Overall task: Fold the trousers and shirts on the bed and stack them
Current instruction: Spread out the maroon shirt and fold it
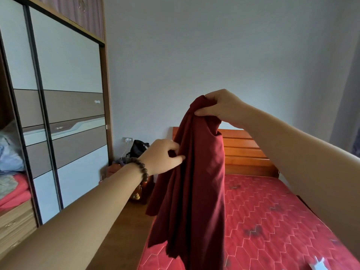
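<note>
I am holding the dark red shirt (194,172) up over the bed (272,221), my right hand (220,106) pinching its top, my left hand (163,158) nipping a side fold. It looks light and limp; the shoulder seams seem the best hold.

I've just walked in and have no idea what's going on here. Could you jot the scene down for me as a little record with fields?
setting: bedroom, bed with red patterned mattress, wooden headboard, wardrobe at the left
garment: dark red garment, held up in the air, hanging in loose folds, not yet folded
right hand: pinches the garment's top, grip shut
left hand: pinches a fold lower down at its side; beaded bracelet on the wrist
stack: none in view
</note>
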